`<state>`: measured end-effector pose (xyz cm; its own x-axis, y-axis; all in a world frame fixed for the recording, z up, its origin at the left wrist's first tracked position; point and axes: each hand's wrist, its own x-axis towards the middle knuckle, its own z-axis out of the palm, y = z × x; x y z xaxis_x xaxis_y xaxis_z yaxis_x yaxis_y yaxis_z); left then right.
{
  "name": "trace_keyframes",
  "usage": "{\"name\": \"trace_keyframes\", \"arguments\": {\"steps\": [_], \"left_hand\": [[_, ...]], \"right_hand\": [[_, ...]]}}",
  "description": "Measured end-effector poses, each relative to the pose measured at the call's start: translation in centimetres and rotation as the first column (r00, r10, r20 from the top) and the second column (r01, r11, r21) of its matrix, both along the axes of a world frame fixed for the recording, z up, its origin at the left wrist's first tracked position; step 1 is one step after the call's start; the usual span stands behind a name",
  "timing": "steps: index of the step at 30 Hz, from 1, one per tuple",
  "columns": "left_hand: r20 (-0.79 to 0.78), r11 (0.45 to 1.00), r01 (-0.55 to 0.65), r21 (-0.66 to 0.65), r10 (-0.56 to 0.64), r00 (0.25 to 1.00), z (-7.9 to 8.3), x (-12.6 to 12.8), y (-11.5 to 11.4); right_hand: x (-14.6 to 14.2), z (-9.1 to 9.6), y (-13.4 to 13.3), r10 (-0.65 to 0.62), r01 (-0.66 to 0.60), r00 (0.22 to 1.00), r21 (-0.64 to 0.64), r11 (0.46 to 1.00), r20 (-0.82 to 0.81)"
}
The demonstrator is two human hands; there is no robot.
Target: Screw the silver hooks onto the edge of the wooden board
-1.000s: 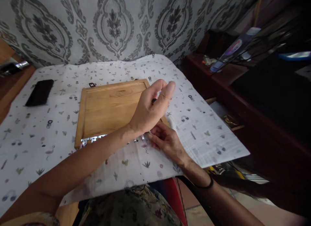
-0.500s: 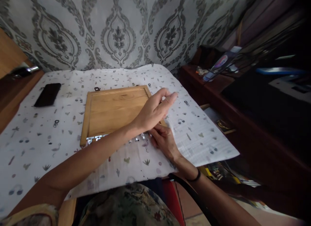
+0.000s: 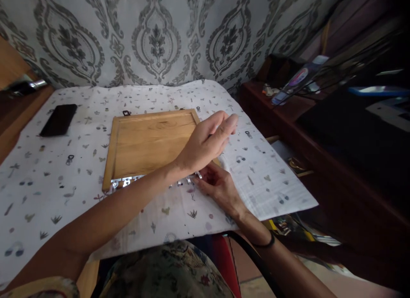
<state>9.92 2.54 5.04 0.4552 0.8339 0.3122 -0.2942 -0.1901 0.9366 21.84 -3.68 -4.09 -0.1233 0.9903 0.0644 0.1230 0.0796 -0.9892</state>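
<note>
A framed wooden board (image 3: 150,140) lies flat on the printed cloth. Along its near edge runs a shiny metal strip with small metal clips (image 3: 127,182) sticking out. My left hand (image 3: 206,142) reaches across the board to its right side, fingers curled and thumb close to the forefinger; whether anything is between them is hidden. Below it, my right hand (image 3: 219,184) is at the near right corner, fingertips closed around the end metal clip (image 3: 198,175). My left forearm covers the middle of the strip.
A black phone (image 3: 59,120) rests on the white cloth (image 3: 86,154) to the left. On the right stands a dark desk (image 3: 320,148) with a bottle (image 3: 296,82) and cables. Beneath it is a partly open drawer (image 3: 286,154). A patterned curtain or wall covering (image 3: 156,41) rises behind.
The view has shifted slightly. My right hand's fingers have moved a little at the board's near right corner, and the end metal clip now shows. My left hand stays nearly in place.
</note>
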Motion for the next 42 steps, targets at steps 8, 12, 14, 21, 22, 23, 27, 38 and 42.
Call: {"name": "trace_keyframes", "arguments": {"steps": [8, 12, 14, 21, 22, 23, 27, 38, 42], "left_hand": [[-0.001, 0.984, 0.167, -0.066, -0.167, 0.986, 0.0, -1.3, 0.5], [-0.054, 0.98, -0.187, 0.062, 0.191, 0.98, 0.6, -1.0, -1.0], [-0.044, 0.971, -0.233, 0.052, 0.235, 0.971, 0.8, -0.7, -1.8], [0.052, 0.987, -0.16, -0.015, 0.16, 0.986, 0.1, 0.3, -1.2], [0.055, 0.989, -0.147, -0.002, 0.147, 0.988, 0.1, 0.3, -0.9], [0.055, 0.991, -0.131, 0.01, 0.13, 0.99, 0.1, 0.4, -0.6], [0.035, 0.997, -0.063, 0.032, 0.062, 0.997, 0.2, 0.3, -0.1], [-0.011, 0.997, -0.049, -0.067, 0.048, 0.999, 0.5, 0.2, 0.8], [-0.019, 0.997, -0.018, -0.078, 0.017, 1.0, 0.6, 0.2, 1.0]], "right_hand": [[-0.6, -0.6, 0.4, -0.049, 0.049, 0.998, -0.023, 0.999, 0.028], [-0.9, -0.4, 0.5, -0.074, 0.073, 0.996, 0.024, 0.997, 0.052], [-1.0, -0.2, 0.5, -0.077, 0.074, 0.995, 0.046, 0.996, 0.056], [-0.8, -0.2, -0.1, -0.095, 0.094, 0.994, 0.029, 0.995, 0.052], [-0.7, -0.3, -0.2, -0.093, 0.093, 0.995, 0.012, 0.996, 0.041], [-0.6, -0.3, -0.4, -0.09, 0.09, 0.996, -0.007, 0.996, 0.028], [-0.3, -0.5, -0.8, -0.082, 0.08, 0.996, -0.084, 0.993, -0.02], [0.3, -1.2, -0.9, -0.113, 0.112, 0.989, 0.018, 0.994, 0.09], [0.2, -1.1, -0.9, -0.111, 0.104, 0.988, 0.069, 0.992, 0.108]]}}
